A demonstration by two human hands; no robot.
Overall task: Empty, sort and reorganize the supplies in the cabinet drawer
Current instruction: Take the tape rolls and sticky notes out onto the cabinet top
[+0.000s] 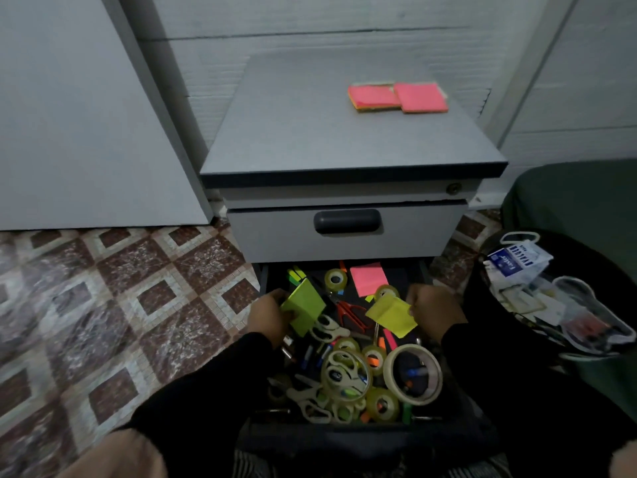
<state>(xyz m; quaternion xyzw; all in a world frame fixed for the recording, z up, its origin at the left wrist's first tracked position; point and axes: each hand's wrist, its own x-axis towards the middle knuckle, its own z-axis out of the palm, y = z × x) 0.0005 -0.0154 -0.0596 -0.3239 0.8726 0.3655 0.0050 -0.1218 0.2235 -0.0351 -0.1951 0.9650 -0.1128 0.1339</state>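
- Two green sticky-note pads were up in my hands, both over the open drawer (263, 281) at the bottom of the cabinet (344, 150).
- My left hand (267, 317) curled its fingers round the left pad (303, 307), over the left side of the drawer.
- My right hand (432, 310) pinched the right pad (391, 315) by its edge, over the right side of the drawer.
- Each pad pointed in toward the middle of the drawer, away from its own hand.
- Two pink pads (398, 97) lay on the cabinet top, at its back right, so my right hand was the nearer one, I think.
- The rest of the cabinet top was bare, with lots of room to put things down.
- The drawer above stuck out over the back of the open one, so I would have to lift toward me first.
- Tape rolls (413, 374), scissors (351, 315) and pens were packed in the drawer.
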